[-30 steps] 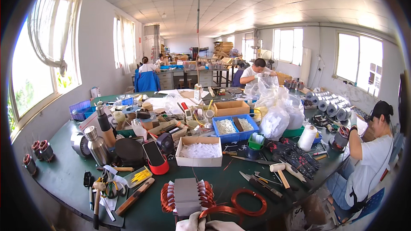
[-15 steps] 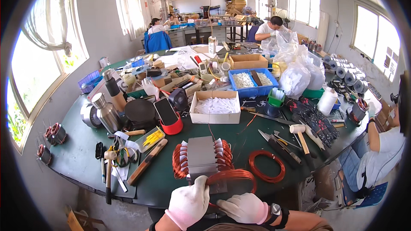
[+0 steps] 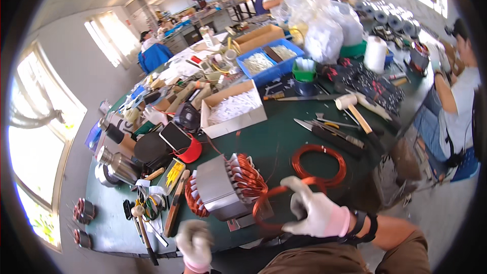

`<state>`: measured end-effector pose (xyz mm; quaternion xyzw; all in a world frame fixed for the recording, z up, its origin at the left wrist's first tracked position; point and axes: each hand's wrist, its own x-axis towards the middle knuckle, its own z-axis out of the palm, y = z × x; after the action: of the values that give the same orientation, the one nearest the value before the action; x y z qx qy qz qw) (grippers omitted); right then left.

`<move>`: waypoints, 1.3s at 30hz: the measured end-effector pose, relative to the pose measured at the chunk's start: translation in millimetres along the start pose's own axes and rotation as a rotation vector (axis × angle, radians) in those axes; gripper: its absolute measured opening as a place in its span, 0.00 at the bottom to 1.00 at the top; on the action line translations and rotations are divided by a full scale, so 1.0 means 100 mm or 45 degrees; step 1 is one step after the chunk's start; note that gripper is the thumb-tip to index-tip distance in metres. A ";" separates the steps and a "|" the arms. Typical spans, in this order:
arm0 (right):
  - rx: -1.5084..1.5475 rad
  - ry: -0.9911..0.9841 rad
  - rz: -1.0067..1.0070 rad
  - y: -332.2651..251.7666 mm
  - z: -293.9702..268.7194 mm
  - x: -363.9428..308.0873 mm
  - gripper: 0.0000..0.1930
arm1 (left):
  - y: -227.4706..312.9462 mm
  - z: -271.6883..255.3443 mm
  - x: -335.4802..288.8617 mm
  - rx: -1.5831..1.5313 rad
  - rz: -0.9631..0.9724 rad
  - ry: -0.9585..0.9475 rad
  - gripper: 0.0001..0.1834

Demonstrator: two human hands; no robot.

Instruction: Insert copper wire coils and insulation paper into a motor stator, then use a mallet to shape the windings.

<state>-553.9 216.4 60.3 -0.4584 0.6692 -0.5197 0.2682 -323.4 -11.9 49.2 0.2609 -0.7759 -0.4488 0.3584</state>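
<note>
My right hand [image 3: 314, 210], in a white glove with a pink cuff, grips a loop of copper wire coil [image 3: 261, 205] with the fingers curved around it. The loop hangs beside the stator core [image 3: 215, 185], a grey metal block with orange-red copper windings [image 3: 248, 175] and white insulating tabs at its ends. A second coil of copper wire [image 3: 337, 172] lies flat on the table just beyond that hand. My left hand [image 3: 195, 243], also gloved, is held away from the core near the table's front edge; motion smears its fingers, and I see nothing held.
On the green table [image 3: 284, 139], a wooden-handled mallet [image 3: 138, 213] and a wooden stick [image 3: 176, 203] lie left. A white mallet [image 3: 350, 104], knives [image 3: 324, 134] and pliers lie right. A box of white strips [image 3: 233, 109] stands behind the core. A co-worker [image 3: 456, 81] sits at right.
My left hand has let go of the wire coil and drawn back left. My right hand has carried the coil up and right, toward the other coil. The view has tilted and turned right.
</note>
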 end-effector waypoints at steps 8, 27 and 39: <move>0.245 0.022 0.394 0.64 -0.01 0.51 0.49 | -0.57 -0.01 0.57 -0.580 -0.357 -0.370 0.57; 0.427 0.393 0.256 0.59 0.55 0.85 0.55 | -1.05 -0.43 0.91 -0.748 -0.681 -0.840 0.60; 0.127 0.000 0.055 0.49 0.32 0.93 0.47 | -0.90 -0.04 0.69 -0.878 -0.538 -0.275 0.52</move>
<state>-584.5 120.8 14.9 -0.4299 0.6521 -0.5467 0.3017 -355.0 -105.3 -6.5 0.2307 -0.5428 -0.7707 0.2413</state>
